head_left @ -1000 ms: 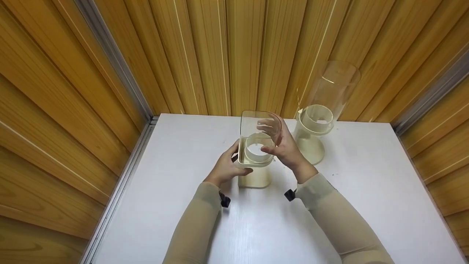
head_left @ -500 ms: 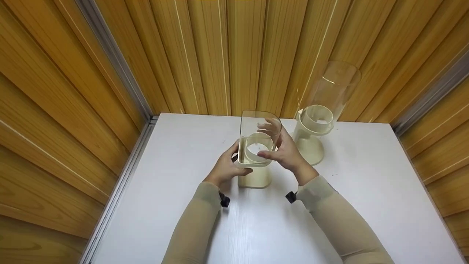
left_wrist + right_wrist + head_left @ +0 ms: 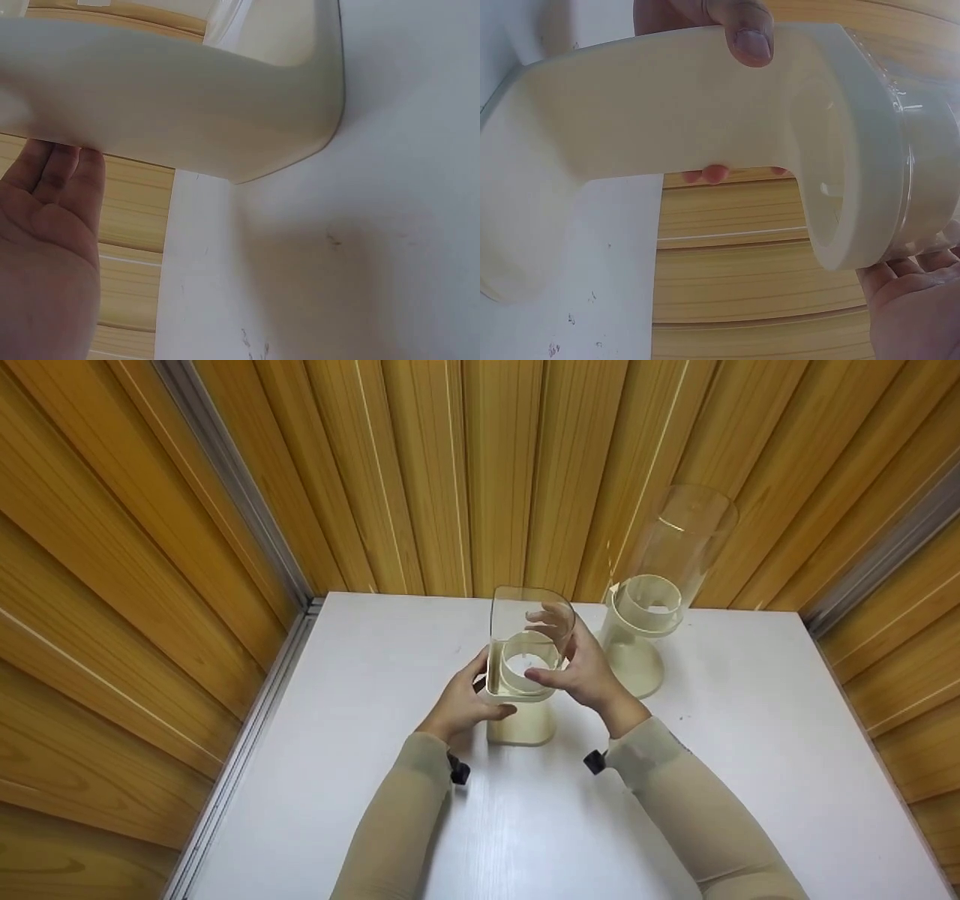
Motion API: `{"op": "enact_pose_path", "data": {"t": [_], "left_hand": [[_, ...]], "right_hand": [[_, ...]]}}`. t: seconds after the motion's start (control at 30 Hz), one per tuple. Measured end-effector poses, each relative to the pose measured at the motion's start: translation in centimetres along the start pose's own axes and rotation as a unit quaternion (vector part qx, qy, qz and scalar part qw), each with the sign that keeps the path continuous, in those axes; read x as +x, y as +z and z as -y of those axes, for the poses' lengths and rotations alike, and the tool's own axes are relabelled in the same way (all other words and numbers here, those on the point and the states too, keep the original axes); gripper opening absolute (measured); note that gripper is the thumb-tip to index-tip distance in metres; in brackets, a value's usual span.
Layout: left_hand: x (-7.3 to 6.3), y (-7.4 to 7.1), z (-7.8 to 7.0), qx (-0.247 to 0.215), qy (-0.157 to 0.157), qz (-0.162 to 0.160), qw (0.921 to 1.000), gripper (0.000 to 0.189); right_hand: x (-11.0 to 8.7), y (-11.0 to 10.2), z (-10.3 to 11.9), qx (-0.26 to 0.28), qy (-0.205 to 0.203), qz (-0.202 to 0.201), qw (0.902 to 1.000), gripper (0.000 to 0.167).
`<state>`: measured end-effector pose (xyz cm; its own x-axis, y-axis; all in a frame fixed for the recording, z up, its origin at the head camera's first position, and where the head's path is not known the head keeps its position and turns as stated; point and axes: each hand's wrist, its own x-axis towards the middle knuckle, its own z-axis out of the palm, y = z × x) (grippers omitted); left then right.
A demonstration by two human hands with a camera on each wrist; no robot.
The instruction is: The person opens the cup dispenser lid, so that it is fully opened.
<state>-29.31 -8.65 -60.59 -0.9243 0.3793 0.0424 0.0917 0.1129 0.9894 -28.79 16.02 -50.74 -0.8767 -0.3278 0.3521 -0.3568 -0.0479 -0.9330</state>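
A cream plastic stand (image 3: 523, 727) with a squared foot, an upright column and a ring at the top is upright on the white table. A clear cover (image 3: 517, 611) rises from its top. The left hand (image 3: 461, 705) grips the column just below the ring. In the right wrist view its thumb lies on the front, and fingertips show past the far edge. At the cover's right side the right hand (image 3: 596, 679) holds it, fingers behind and thumb in front. The left wrist view shows left-hand fingertips (image 3: 86, 161) touching the cream column.
A second cream stand (image 3: 637, 664) with a round foot and a tall clear cylinder (image 3: 686, 540) is close behind the right hand. Wood-look panels (image 3: 502, 472) wall the table (image 3: 360, 660) at the back and sides. A metal rail (image 3: 251, 735) runs along the left edge.
The right thumb has slid slightly down and left across the front of the clear cover, and the right fingers have lowered a little. The left hand and both stands stay in place.
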Motion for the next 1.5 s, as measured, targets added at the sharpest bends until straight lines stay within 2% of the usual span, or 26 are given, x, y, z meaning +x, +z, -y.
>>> {"op": "enact_pose_path", "data": {"t": [0.27,0.5,0.87,1.2,1.33,1.5], "left_hand": [[-0.2,0.0,-0.1,-0.002,-0.008,-0.004,1.0000,0.128],[-0.2,-0.1,-0.1,0.006,-0.010,-0.006,0.9999,0.129],[-0.2,0.0,0.2,-0.012,-0.018,-0.005,0.9998,0.129],[-0.3,-0.1,0.2,-0.022,-0.006,0.002,0.9997,0.128],[-0.3,-0.1,0.1,-0.010,0.000,0.005,0.9999,0.129],[-0.1,0.0,0.2,-0.003,0.000,0.006,1.0000,0.130]], "right_hand": [[-0.3,0.3,0.2,-0.011,-0.013,-0.007,0.9998,0.103],[-0.3,0.2,0.1,-0.016,-0.010,-0.004,0.9998,0.104],[-0.1,0.1,-0.3,-0.011,-0.017,-0.009,0.9998,0.098],[-0.1,0.3,-0.2,0.002,-0.025,-0.019,0.9995,0.093],[0.4,0.1,-0.3,0.047,-0.030,-0.025,0.9981,0.087],[1.2,-0.5,-0.4,0.119,-0.027,-0.060,0.9907,0.087]]}}
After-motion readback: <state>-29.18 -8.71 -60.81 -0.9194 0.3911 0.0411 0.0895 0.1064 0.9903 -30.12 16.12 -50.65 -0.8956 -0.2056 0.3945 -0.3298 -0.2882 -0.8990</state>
